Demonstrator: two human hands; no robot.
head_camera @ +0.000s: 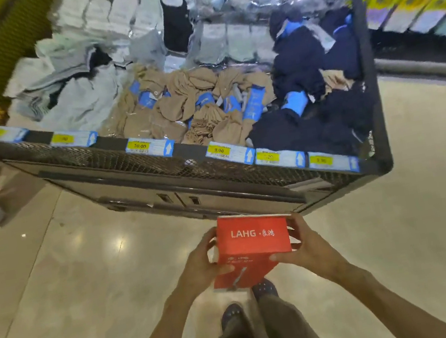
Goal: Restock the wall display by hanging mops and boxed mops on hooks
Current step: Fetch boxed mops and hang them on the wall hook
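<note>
Gripping red boxed mop (pixel 253 242) with both hands, left (pixel 201 261), right (pixel 306 243), box bottom hidden, sock bin (pixel 215 167) blurred.

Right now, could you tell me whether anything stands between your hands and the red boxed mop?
Nothing does: the left hand and right hand already grip the red boxed mop by its sides, above the floor. The mesh sock bin stands just ahead of it; no wall hooks are in view.

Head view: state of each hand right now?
Left hand: closed on the red box, gripping its left side.
Right hand: closed on the same box, gripping its right side.
</note>
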